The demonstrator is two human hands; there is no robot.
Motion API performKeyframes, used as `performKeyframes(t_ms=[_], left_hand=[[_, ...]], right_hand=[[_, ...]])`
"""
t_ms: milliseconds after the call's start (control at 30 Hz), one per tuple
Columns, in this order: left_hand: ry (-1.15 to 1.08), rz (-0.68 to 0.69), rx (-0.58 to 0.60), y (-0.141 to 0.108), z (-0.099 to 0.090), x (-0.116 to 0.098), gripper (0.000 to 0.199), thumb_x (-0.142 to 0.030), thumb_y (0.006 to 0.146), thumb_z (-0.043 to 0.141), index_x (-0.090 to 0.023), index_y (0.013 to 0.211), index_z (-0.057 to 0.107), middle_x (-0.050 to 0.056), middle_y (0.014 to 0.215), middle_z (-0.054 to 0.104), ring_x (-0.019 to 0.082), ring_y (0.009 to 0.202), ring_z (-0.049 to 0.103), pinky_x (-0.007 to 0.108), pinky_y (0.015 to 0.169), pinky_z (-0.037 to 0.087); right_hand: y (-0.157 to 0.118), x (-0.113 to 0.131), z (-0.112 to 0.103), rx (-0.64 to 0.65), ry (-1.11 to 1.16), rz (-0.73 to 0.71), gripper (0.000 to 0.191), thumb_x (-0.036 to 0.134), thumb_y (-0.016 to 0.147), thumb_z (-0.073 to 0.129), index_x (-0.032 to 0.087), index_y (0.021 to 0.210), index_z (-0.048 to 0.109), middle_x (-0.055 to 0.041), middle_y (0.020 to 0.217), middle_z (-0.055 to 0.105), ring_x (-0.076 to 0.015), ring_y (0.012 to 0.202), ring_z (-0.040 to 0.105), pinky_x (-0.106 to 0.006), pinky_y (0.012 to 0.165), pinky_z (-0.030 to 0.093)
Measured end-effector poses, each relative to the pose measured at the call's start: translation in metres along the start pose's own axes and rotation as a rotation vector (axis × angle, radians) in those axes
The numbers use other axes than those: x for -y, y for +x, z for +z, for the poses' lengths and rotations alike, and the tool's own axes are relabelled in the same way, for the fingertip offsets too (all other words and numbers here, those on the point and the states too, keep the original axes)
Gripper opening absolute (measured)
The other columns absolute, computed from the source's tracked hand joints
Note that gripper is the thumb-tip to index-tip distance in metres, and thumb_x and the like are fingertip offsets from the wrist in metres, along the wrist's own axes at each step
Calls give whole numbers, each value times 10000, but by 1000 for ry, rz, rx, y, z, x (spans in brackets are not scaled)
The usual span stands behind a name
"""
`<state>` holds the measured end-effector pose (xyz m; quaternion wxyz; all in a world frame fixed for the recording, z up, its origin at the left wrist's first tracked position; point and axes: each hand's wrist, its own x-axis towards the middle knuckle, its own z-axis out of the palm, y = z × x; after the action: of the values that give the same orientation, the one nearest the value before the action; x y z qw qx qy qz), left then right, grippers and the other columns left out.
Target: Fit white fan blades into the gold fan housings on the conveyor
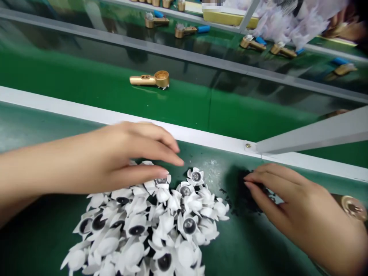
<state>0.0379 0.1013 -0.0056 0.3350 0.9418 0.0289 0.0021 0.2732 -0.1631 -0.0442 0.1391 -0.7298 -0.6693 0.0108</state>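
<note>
A heap of white bladed impellers [166,226] with dark round centres lies on the green table in front of me. Over its far left edge hovers my left hand [138,149], palm down. Its fingers are stretched out, with a gap between them and the thumb; the thumb tip is beside one impeller. To the right, my right hand [290,203] reaches to a small pile of tiny black pieces [250,195]. Thumb and forefinger come together in a pinch there; what is between them is too small to make out. A gold-coloured part [353,207] shows behind my right wrist.
A white rail [201,136] and slanted white post [310,130] border the table. Beyond it, a gold handle with a round head [161,78] lies on a green belt [100,84]. Farther back are several gold pieces with blue parts [184,30] and plastic bags [287,23].
</note>
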Motion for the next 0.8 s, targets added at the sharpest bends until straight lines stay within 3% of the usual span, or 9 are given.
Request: performKeyframes(t_ms=[100,167,367,533,600,667,800], left_hand=[[-108,85,254,51,20,-11,184,-218,898,641,-290,1003,774,5,1112,721,150,986,665,203,845,491],[-141,108,290,67,29,-7,122,-201,849,698,-281,891,779,-18,1003,737,134,902,678,191,782,498],[-174,94,106,70,42,11,138,-165,823,689,-268,861,772,-20,940,747,137,856,686,219,763,508],[-172,105,15,69,44,18,91,-199,811,702,-246,862,761,7,991,744,153,896,690,242,794,520],[-167,149,7,70,46,22,112,-220,771,756,-233,882,752,18,1036,739,160,936,683,246,822,514],[-161,181,8,71,48,25,150,-213,749,781,-228,893,740,15,1038,741,165,964,673,251,843,503],[-147,164,12,73,51,27,115,-186,778,745,-234,870,694,-25,964,742,151,937,663,253,808,471]], right_hand=[[-1,11,2,81,80,18,141,248,968,503,210,954,638,-62,939,638,-186,797,631,-329,703,524],[-2,17,6,123,117,35,138,211,965,506,210,961,644,-62,966,633,-186,837,627,-329,729,523],[-3,24,10,190,70,-13,163,196,961,494,211,956,656,-76,966,641,-216,829,617,-351,668,495],[1,36,11,175,-131,-160,255,94,879,455,207,667,538,-66,722,554,-213,611,520,-365,525,424],[4,38,14,145,-210,-169,245,83,852,462,206,646,508,-67,693,530,-222,596,512,-372,500,411],[8,37,16,112,-178,-110,186,91,853,485,193,703,526,-68,724,547,-224,637,538,-383,550,451],[27,33,14,91,141,65,92,142,885,526,196,810,524,-43,817,577,-170,698,552,-318,619,474]])
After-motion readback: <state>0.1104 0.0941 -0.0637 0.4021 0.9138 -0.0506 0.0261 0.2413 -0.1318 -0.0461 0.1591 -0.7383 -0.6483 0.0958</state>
